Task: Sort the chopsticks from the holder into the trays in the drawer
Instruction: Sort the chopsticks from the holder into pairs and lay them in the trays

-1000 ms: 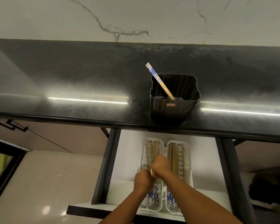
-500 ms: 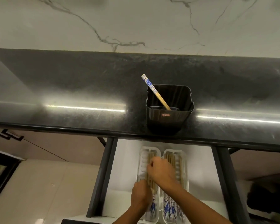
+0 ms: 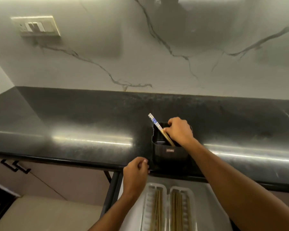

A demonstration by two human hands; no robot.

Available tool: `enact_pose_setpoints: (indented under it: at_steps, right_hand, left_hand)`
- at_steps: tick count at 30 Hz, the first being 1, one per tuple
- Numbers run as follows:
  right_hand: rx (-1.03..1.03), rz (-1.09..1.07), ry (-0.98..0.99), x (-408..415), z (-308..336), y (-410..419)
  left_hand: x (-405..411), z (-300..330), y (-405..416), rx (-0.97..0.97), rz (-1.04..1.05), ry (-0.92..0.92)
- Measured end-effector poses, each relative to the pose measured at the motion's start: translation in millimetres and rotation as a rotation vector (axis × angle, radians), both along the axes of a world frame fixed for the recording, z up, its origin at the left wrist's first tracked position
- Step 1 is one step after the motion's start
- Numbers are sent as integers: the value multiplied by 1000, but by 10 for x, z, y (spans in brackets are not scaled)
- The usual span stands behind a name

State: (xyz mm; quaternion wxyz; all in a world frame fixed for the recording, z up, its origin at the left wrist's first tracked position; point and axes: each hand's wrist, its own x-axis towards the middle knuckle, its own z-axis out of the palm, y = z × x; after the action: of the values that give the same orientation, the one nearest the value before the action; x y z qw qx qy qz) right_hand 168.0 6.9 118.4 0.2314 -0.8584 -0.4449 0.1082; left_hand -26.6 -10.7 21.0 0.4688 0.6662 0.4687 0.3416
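Observation:
A black holder (image 3: pixel 169 151) stands near the front edge of the dark countertop (image 3: pixel 83 124). A wooden chopstick (image 3: pixel 158 127) with a blue-and-white top leans out of it to the upper left. My right hand (image 3: pixel 179 130) is over the holder, fingers pinching that chopstick's shaft. My left hand (image 3: pixel 137 170) hovers at the counter's front edge, fingers curled with nothing in it. Below, in the open white drawer (image 3: pixel 212 207), two white trays sit side by side, the left tray (image 3: pixel 148 207) and the right tray (image 3: pixel 189 207), each with several chopsticks.
A marble-patterned wall with a switch plate (image 3: pixel 36 26) rises behind the counter. Cabinet doors with black handles (image 3: pixel 15 166) are at lower left. A black drawer frame post (image 3: pixel 113 189) runs down beside my left forearm.
My right hand rose from the drawer trays to the holder and took hold of the chopstick. My left hand lifted from the tray to the counter's edge. The view tilted up.

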Motion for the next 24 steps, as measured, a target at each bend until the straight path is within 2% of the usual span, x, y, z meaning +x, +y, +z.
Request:
enact_pose_setpoints:
  at_steps: [4,8,13,17,20,24]
  right_hand:
    - [-167,52,72,44,-154,188]
    - [-195,81,181,60,-281,248]
    - [-105,105,172,98,-260,174]
    - [66,155,273,105,48,71]
    - [274,231,302,57,385,-43]
    - [465,407,177,-54,787,-248]
  left_hand:
    - [163,335,213,26,72,-66]
    - [265,573,339,30,75,-97]
    - [339,771,425,96,81,-95]
    - [362,887,456,64,68,-145]
    - [391,981,452,-112,35,-240]
    - [408,1180,421,-614,-153,-372]
